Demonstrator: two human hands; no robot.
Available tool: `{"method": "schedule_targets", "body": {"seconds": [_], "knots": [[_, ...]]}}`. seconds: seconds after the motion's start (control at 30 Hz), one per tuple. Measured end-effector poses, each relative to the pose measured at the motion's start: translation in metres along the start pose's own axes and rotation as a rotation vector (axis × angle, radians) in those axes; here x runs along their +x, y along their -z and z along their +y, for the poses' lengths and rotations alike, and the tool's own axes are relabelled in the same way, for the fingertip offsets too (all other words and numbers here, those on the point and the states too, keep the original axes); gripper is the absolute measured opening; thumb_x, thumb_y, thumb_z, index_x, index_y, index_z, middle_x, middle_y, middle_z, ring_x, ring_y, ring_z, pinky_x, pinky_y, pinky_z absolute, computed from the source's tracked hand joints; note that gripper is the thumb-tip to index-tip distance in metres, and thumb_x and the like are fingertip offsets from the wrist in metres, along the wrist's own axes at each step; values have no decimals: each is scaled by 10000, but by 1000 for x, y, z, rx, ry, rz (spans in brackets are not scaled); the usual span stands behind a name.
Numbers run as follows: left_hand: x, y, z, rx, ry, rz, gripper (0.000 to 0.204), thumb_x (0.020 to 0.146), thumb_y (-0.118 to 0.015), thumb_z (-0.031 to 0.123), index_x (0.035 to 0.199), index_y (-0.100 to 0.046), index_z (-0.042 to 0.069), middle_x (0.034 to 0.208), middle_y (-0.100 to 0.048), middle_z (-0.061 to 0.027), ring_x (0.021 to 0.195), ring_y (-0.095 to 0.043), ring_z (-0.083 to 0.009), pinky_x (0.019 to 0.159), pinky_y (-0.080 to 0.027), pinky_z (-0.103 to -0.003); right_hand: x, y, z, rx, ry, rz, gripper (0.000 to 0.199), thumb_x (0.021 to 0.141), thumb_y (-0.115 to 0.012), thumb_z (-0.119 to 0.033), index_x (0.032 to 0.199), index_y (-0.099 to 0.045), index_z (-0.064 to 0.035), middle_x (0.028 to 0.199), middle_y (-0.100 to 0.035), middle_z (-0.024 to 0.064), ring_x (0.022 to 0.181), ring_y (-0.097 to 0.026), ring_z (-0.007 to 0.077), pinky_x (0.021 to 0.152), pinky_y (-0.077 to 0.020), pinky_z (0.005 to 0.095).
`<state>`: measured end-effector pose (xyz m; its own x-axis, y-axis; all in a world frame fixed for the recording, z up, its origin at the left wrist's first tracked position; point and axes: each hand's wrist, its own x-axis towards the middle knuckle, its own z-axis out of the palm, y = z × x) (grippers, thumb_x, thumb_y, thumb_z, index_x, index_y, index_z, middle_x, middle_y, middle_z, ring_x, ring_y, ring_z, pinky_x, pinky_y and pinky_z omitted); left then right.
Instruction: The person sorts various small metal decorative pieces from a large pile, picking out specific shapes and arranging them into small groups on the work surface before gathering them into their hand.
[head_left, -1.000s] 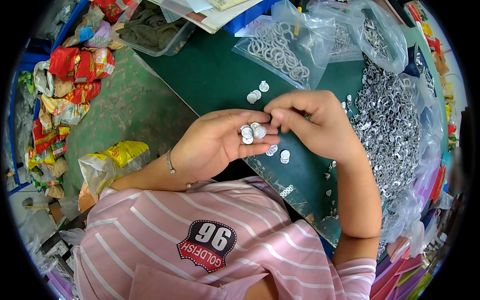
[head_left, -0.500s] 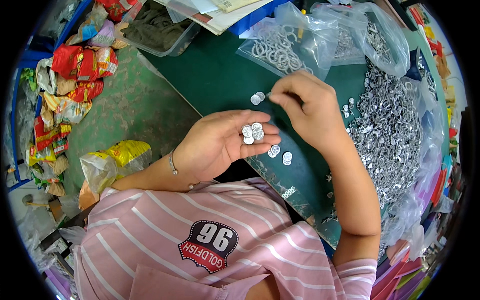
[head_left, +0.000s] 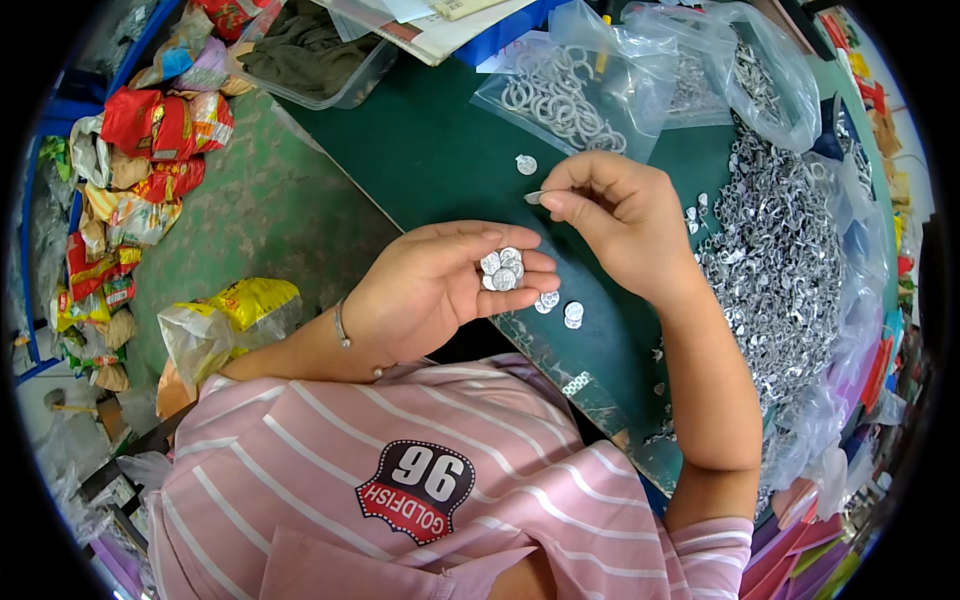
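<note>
My left hand (head_left: 420, 285) lies palm up with its fingers stretched out, holding a small cluster of round silver disc charms (head_left: 503, 270) on the fingers. To its right, my right hand (head_left: 620, 220) pinches one silver disc charm (head_left: 534, 198) between thumb and forefinger, seen nearly edge-on. A single loose disc charm (head_left: 526, 164) rests on the green tabletop (head_left: 430, 130) beyond the pinch. Just past my left fingertips lie more disc charms (head_left: 546, 302), partly hidden by the fingers, and a small overlapping pair of disc charms (head_left: 573, 315).
A large heap of small silver metal pieces (head_left: 780, 270) covers the table's right side. Clear bags of metal rings (head_left: 560, 100) and small parts (head_left: 760, 80) lie at the back. A plastic tub with dark cloth (head_left: 310, 55) stands back left. Colourful packets (head_left: 150, 150) line the far left.
My right hand has pinched a disc charm and come slightly nearer and lower. The other loose disc now lies farther back. The discs on my left hand are arranged differently, seemingly with one more.
</note>
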<state>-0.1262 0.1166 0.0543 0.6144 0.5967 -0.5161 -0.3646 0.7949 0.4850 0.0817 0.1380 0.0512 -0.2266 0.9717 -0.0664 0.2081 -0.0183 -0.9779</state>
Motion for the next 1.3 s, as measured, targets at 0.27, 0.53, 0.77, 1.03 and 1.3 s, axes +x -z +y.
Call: {"method": "schedule_targets", "body": {"seconds": [0.27,0.53,0.77,1.03,1.3], "knots": [[4,2,-5,-13,-84,-28,364,1016,-389,122,1280,-493,-106,1234,-588,-250,1172,-589,-339,1012,-493,-395,2,1,-1,-343,478,-31,70,781,-676,16,850,-673,4,810,-642,133,739,-630,305,662,-511,360],[4,4,-7,10,-81,-29,341,993,-437,77,1278,-503,-98,1246,-587,-247,1184,-585,-331,1028,-480,-399,21,-13,13,-713,460,166,179,733,-693,7,911,-684,-7,815,-611,138,815,-619,333,733,-511,399],[1,-2,-7,61,-68,10,340,1006,-443,121,1267,-527,-79,1213,-613,-222,1148,-610,-313,987,-508,-382,-17,2,-11,182,-210,107,142,870,-650,12,1001,-678,61,858,-706,120,718,-677,161,639,-539,243],[-2,-1,-8,-23,-48,39,217,1017,-456,213,969,-569,34,875,-599,-70,735,-579,-148,615,-461,-247,-54,18,-4,655,-166,93,117,860,-640,32,969,-658,71,842,-679,111,725,-670,168,631,-569,263],[-2,-2,-12,1135,-552,40,168,829,-717,16,987,-661,9,658,-480,26,602,-437,-71,518,-363,-261,-89,5,-10,-489,129,65,109,795,-690,-10,903,-682,-26,722,-591,105,600,-601,245,553,-482,337]]}}
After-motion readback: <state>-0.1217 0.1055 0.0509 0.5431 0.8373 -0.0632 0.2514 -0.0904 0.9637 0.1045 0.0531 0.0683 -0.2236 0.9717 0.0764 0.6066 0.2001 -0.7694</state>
